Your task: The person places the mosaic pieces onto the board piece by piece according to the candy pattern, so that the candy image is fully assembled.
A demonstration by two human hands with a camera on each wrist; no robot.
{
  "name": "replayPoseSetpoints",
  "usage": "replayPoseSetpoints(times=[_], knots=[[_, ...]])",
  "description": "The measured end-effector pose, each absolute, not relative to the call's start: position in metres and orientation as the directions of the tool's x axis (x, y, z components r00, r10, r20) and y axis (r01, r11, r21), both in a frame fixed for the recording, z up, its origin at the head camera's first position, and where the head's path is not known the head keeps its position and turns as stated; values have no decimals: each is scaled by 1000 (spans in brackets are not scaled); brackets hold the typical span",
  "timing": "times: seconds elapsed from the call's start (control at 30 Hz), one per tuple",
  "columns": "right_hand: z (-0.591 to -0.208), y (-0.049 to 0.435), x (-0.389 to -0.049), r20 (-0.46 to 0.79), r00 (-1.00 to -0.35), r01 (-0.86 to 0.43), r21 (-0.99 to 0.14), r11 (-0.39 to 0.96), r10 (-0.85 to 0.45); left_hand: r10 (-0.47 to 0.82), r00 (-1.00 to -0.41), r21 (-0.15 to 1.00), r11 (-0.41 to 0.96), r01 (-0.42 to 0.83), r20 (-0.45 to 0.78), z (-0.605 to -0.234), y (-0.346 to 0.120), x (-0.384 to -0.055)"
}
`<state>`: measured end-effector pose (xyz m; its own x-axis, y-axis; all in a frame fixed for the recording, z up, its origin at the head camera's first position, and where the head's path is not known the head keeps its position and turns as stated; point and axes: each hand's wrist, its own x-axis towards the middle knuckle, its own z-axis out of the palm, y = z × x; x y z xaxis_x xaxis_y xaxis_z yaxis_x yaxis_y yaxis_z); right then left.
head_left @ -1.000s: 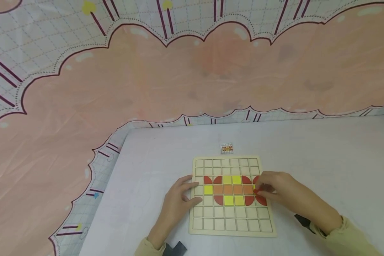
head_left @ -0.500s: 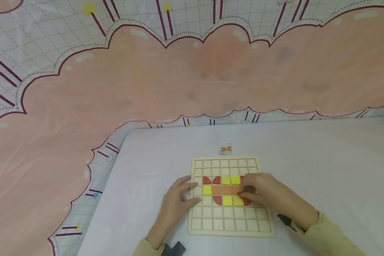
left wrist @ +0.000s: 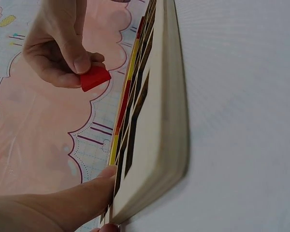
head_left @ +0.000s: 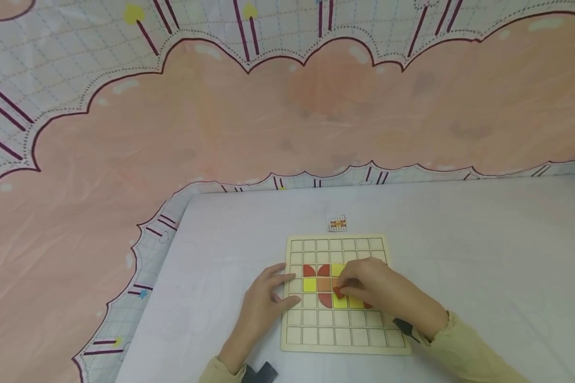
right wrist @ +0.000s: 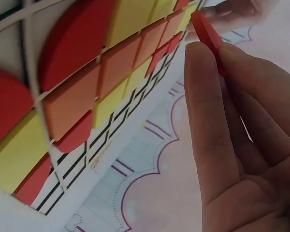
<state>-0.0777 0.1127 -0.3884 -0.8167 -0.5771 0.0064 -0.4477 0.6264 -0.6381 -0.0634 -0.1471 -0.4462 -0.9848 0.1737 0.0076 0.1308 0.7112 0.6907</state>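
A pale wooden grid board [head_left: 345, 336] lies on the white table, with red quarter-round, yellow and orange tiles set in its middle rows. Above these tiles my right hand [head_left: 380, 284] pinches a red quarter-round tile [right wrist: 209, 36] between thumb and fingers. The held tile hangs clear of the board in the left wrist view. My left hand [head_left: 263, 295] rests at the board's left edge, fingers spread and thumb touching the rim. A yellow tile [head_left: 310, 285] sits close to its fingertips. The right hand covers part of the pattern in the head view.
A small printed pattern card [head_left: 337, 223] lies just beyond the board's far edge. White table surface [head_left: 498, 239] stretches out to the right. Behind stands a cloud-patterned cloth [head_left: 268, 117]. Dark straps show at both wrists.
My right hand has moved left across the board with the red tile, from the right edge to over the middle. The left hand has stayed in place.
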Motion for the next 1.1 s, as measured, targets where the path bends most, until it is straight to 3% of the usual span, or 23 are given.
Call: replayPoseSetpoints(times=[0.4, 1.1], knots=[[-394, 89, -81, -2, -802, -450, -657, 605, -597, 180, -984, 706, 696, 131, 4, -444, -148, -61], [-404, 67, -86, -70, -824, -343, -727, 595, -562, 190, -982, 714, 685, 148, 21, -446, -148, -62]])
